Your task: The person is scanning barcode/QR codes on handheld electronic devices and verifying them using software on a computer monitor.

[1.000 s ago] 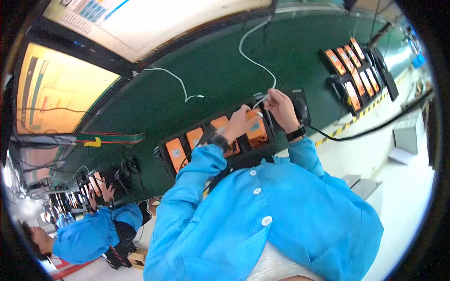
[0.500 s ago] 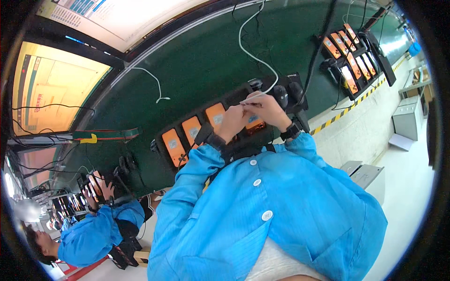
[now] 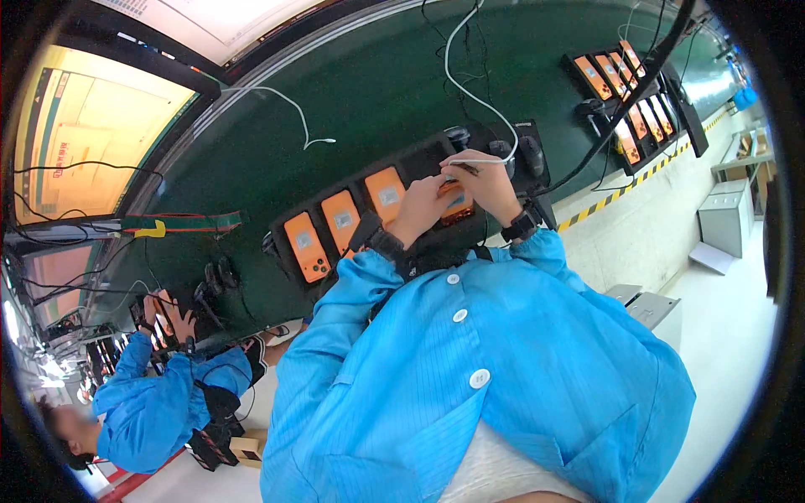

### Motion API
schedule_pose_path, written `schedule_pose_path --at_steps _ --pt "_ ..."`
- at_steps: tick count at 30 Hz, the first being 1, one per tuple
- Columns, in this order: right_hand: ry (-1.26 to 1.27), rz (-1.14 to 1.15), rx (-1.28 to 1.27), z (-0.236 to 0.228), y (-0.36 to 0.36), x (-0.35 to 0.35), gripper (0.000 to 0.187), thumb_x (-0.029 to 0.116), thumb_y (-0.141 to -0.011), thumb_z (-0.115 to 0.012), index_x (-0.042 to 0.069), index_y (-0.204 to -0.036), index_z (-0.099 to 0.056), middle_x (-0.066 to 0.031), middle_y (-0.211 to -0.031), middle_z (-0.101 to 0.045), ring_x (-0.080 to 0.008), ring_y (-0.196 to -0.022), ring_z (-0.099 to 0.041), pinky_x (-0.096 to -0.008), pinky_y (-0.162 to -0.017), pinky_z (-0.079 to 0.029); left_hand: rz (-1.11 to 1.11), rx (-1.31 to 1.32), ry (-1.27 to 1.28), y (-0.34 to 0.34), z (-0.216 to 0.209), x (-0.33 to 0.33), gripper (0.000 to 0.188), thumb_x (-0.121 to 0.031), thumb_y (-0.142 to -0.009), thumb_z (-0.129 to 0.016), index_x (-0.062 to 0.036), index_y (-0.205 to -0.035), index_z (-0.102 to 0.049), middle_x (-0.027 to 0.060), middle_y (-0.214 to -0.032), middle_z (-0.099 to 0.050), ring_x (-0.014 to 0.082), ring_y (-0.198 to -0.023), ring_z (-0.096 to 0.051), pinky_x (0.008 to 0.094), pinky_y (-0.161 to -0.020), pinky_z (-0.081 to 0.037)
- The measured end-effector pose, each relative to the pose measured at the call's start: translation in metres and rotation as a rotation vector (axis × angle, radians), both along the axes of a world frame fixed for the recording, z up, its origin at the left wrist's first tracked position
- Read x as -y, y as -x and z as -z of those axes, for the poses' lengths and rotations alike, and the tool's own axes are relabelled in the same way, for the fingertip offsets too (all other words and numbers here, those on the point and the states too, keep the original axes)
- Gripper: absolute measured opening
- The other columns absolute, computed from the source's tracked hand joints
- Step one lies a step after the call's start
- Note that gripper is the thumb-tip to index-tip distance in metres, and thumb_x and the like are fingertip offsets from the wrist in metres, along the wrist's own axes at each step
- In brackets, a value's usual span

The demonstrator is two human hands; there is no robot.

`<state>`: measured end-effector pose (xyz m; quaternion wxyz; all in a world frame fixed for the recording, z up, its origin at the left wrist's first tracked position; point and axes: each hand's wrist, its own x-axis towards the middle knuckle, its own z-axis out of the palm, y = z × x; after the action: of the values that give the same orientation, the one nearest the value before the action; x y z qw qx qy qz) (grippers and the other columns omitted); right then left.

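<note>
My right hand point(image 3: 489, 186) is closed on a white cable point(image 3: 508, 126), which loops down from the top and crosses its fingers. My left hand point(image 3: 417, 211) is closed too, its fingertips bent together beside the right ones; what they pinch is hidden. Below and between both hands shows an orange phone point(image 3: 458, 206), back side up and partly covered. To the left, a black tray point(image 3: 281, 239) holds more orange phones: one point(image 3: 385, 195) close to my left hand, another point(image 3: 341, 220) beside it, and one point(image 3: 307, 246) at the end. Each carries a pale label.
Dark mouse-like devices point(image 3: 531, 154) sit right of my hands. Farther right stands a black rack point(image 3: 627, 105) of several orange phones, with a thick black cable point(image 3: 620, 109) hanging before it. A loose white cable point(image 3: 293, 105) lies beside monitors point(image 3: 101, 138). A co-worker point(image 3: 159, 402) handles phones at left.
My fingertips have drawn slightly apart and the right hand has turned, bringing the cable across its fingers. The view has shifted a little. The co-worker's hands have moved slightly.
</note>
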<state>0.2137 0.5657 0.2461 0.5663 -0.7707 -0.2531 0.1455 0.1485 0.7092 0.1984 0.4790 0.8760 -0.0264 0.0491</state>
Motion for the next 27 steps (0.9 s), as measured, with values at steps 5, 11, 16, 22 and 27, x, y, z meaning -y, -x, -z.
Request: schedule_pose_path --at_steps 5,11,16,22,27 --pt "-0.056 0.038 0.084 0.005 0.003 0.005 0.014 0.007 -0.084 -0.063 -0.001 -0.095 -0.067 -0.0081 -0.092 -0.067 -0.0135 -0.083 -0.064 -0.0252 -0.071 -0.050 0.030 -0.098 -0.075 0.003 -0.006 0.000 0.029 -0.025 -0.084 -0.064 0.0018 -0.095 -0.062 0.0207 -0.077 -0.063 0.0347 -0.071 -0.063 0.0376 -0.060 -0.047" --pt "-0.012 0.014 0.147 -0.003 0.010 0.008 0.014 0.007 -0.083 -0.063 -0.001 -0.093 -0.067 -0.0086 -0.091 -0.066 -0.0153 -0.081 -0.064 -0.0263 -0.070 -0.050 0.023 -0.045 -0.052 0.007 -0.001 0.004 0.028 -0.025 -0.084 -0.064 0.0009 -0.096 -0.061 0.0205 -0.078 -0.063 0.0348 -0.071 -0.063 0.0376 -0.060 -0.046" --pt "0.007 -0.030 0.220 0.001 0.010 0.009 0.015 0.010 -0.083 -0.063 0.001 -0.093 -0.068 -0.0113 -0.090 -0.065 -0.0251 -0.083 -0.063 -0.0322 -0.072 -0.049 0.028 -0.038 -0.010 0.008 -0.002 0.004 0.028 -0.021 -0.084 -0.064 -0.0014 -0.105 -0.060 0.0201 -0.082 -0.064 0.0344 -0.078 -0.065 0.0356 -0.066 -0.049" --pt "0.071 0.008 0.291 0.015 0.008 0.012 0.019 0.011 -0.082 -0.064 0.000 -0.098 -0.066 -0.0108 -0.095 -0.064 -0.0243 -0.093 -0.060 -0.0335 -0.079 -0.048 -0.040 -0.129 0.138 0.011 -0.007 0.003 0.025 -0.019 -0.083 -0.064 -0.0009 -0.100 -0.060 0.0194 -0.084 -0.064 0.0301 -0.078 -0.065 0.0342 -0.066 -0.049" --pt "0.147 0.144 0.327 0.030 0.054 0.035 0.048 0.010 -0.083 -0.066 0.000 -0.126 -0.047 -0.0149 -0.133 -0.043 -0.0258 -0.114 -0.051 -0.0330 -0.093 -0.044 -0.101 -0.045 0.129 -0.003 0.005 -0.014 0.025 -0.020 -0.080 -0.066 0.0004 -0.094 -0.059 0.0191 -0.080 -0.063 0.0323 -0.077 -0.064 0.0382 -0.064 -0.047"
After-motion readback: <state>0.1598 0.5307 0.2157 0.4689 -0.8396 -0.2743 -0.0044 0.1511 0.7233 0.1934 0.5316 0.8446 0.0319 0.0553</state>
